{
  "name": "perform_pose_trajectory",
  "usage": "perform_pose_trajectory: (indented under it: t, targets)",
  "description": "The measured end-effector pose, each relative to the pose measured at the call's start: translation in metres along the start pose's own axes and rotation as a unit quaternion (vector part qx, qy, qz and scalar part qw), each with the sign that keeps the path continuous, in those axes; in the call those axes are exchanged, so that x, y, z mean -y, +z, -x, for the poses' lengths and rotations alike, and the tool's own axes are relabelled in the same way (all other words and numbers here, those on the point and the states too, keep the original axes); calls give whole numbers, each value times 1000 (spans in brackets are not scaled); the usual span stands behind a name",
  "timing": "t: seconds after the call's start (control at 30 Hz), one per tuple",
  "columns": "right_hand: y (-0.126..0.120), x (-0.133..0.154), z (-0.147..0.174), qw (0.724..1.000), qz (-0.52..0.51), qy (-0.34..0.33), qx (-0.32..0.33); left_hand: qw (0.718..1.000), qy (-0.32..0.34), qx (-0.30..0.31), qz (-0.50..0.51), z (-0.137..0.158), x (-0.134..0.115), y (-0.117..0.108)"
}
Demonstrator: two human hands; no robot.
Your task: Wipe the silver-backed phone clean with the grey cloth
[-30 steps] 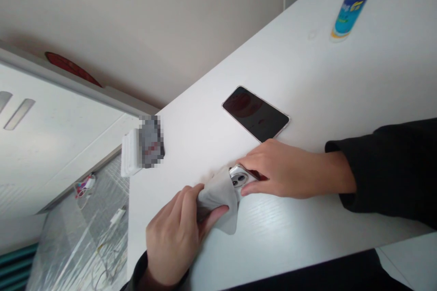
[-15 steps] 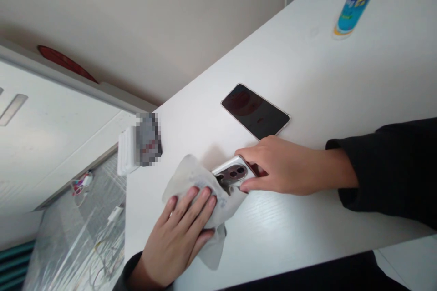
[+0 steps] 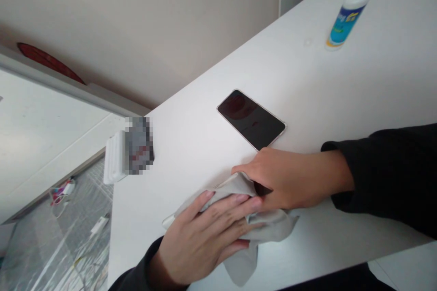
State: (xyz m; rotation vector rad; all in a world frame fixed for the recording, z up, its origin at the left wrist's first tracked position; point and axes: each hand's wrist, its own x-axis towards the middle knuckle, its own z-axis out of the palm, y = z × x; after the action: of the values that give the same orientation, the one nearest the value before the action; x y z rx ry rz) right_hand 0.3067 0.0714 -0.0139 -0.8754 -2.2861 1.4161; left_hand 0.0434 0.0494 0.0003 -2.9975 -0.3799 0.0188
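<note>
Cloth (image 3: 273, 229), grey and soft, is spread under the left hand (image 3: 205, 241) near the front edge of the white table (image 3: 341, 100), with one fold hanging toward that edge. The left fingers are laid flat and extended on the cloth, pressing rather than gripping. Beneath the cloth an object is covered almost entirely; only a dark sliver is visible at the right hand (image 3: 290, 179), so its identity cannot be confirmed from this view. The right hand is curled around that object's far end, steadying it against the table. For an effective wipe, even pressure is best applied through the flat fingers, while the steadying grip is kept firm so that nothing slides toward the edge. A dark phone (image 3: 251, 119) lies face up just beyond the right hand, apart from it. A spray bottle (image 3: 346, 18) stands well away toward the far right corner. A white stand (image 3: 116, 159) sits at the left edge.
</note>
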Motion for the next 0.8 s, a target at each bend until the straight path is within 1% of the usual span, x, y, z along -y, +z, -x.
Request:
perform_pose_trajectory:
  t: [0.03, 0.1, 0.17, 0.27, 0.37, 0.43, 0.53, 0.6, 0.7, 0.8]
  targets:
    - [-2, -1, 0, 1000, -5, -7, 6, 1000, -1, 0, 2, 0, 0, 0]
    - [-4, -2, -1, 1000, -20, -14, 8, 1000, -17, 2, 13, 9, 0, 1]
    - [-4, -2, 0, 999, -35, -10, 8, 999, -46, 5, 26, 28, -1, 3]
    - [-4, 0, 0, 999, -48, 11, 13, 995, -93, 22, 43, 65, -6, 3]
    - [-4, 2, 1, 999, -41, 16, 10, 993, -105, 47, 40, 93, -12, -2]
    - [-5, 2, 1, 999, -34, 15, 17, 992, -105, 60, 30, 100, -15, -6]
    - [-6, 3, 1, 999, -23, 14, 39, 994, -93, 55, 27, 89, -15, -8]
    - [-7, 4, 1, 998, -16, 7, 54, 996, -70, 37, 33, 70, -13, -6]
    - [-10, 6, 1, 998, -3, -13, 61, 999, -39, -5, 34, 32, -7, 0]
    - [-12, 6, 0, 995, 33, -28, 92, 998, -38, -36, 26, 5, -3, 3]
